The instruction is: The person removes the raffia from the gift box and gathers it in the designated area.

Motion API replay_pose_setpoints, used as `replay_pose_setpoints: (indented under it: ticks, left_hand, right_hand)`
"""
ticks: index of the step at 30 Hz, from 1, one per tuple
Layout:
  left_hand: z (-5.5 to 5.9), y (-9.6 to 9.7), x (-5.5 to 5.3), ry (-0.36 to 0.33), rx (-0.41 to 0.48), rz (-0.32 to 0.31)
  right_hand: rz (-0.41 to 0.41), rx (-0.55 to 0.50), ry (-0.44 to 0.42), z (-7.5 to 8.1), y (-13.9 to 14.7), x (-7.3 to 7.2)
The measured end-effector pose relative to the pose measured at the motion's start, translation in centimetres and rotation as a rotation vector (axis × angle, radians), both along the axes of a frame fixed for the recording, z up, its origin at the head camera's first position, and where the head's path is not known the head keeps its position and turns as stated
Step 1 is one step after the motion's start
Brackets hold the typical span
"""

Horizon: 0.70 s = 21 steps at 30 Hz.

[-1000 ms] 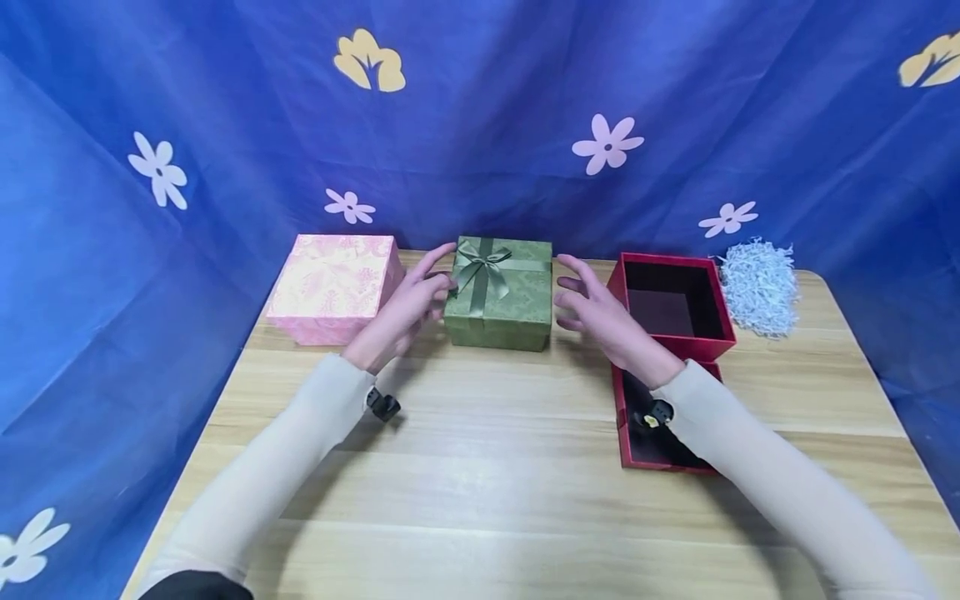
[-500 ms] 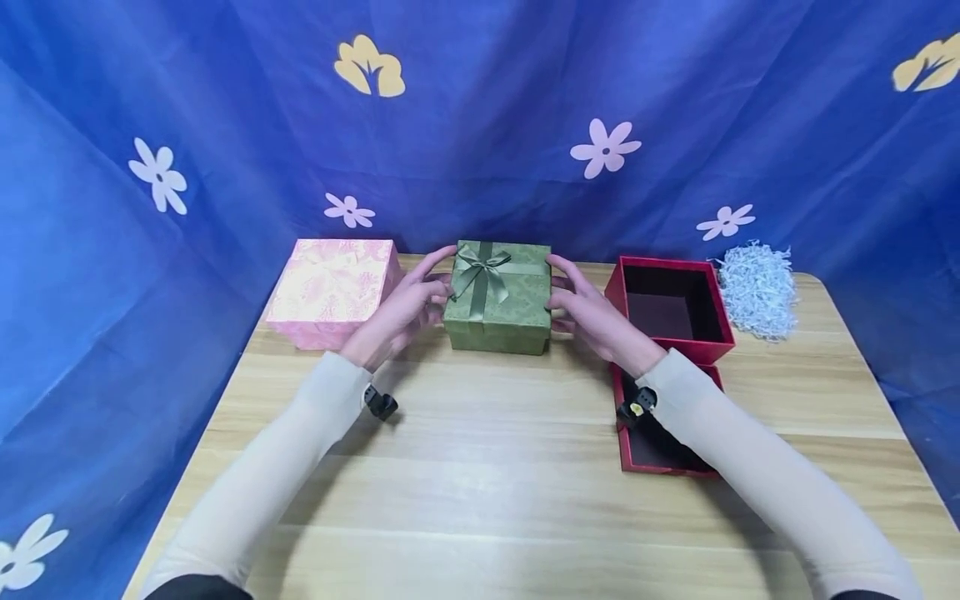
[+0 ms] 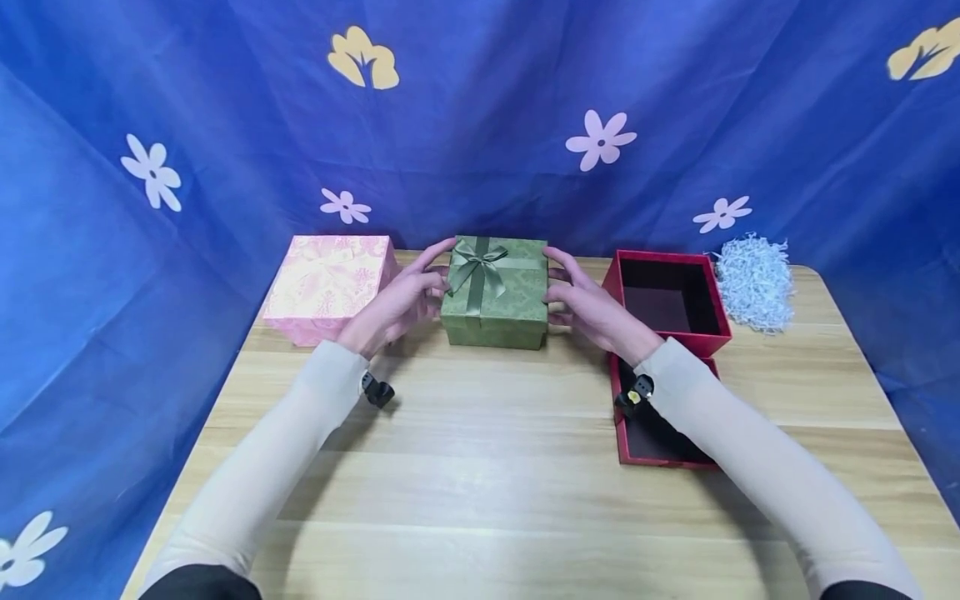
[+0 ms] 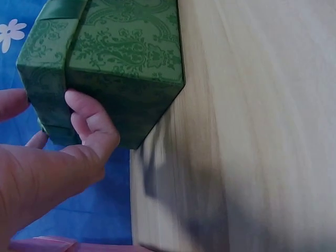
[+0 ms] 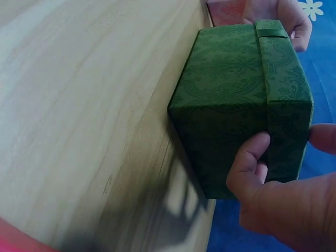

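Observation:
A green patterned gift box with a ribbon and bow on its lid stands on the table near the curtain. My left hand grips its left side; in the left wrist view the thumb lies against the side face and a finger reaches the back corner. On the opposite side my right hand holds the box the same way, its thumb on the side face in the right wrist view. Parts of the other fingers are hidden behind the box.
A pink patterned box stands left of my left hand. To the right are a lidless red box, a red tray-like lid before it, partly under my right forearm, and pale blue shredded paper. A blue flowered curtain hangs behind.
My right hand has moved left from beside the green gift box onto its right side. The left hand has closed in slightly on its left side. The box stays in place.

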State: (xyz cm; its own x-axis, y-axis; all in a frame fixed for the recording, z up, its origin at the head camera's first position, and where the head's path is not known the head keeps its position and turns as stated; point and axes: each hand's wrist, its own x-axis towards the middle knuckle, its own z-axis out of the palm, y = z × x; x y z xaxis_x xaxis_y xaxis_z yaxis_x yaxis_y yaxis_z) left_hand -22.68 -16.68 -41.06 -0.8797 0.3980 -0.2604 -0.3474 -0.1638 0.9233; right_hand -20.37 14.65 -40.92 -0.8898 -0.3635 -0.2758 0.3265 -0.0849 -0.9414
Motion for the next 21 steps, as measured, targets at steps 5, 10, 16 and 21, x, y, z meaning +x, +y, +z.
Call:
replay_pose_setpoints:
  ticks: [5,10,16,21]
  left_hand:
    - [-0.05,0.14,-0.08,0.009,-0.002,0.014]
    - [-0.10,0.06,-0.16,-0.011,0.015,0.036]
    - [-0.19,-0.24,-0.23,-0.030,0.052,0.033]
    - [-0.04,-0.03,-0.22,-0.013,0.020,0.025]
  right_hand:
    - [-0.003,0.016,0.001,-0.01,-0.06,-0.15]
    - [-0.001,0.006,-0.005,0.05,-0.14,-0.27]
    - [-0.004,-0.011,-0.010,0.14,-0.13,-0.25]
    - [-0.022,-0.016,-0.008,0.05,-0.08,-0.29]
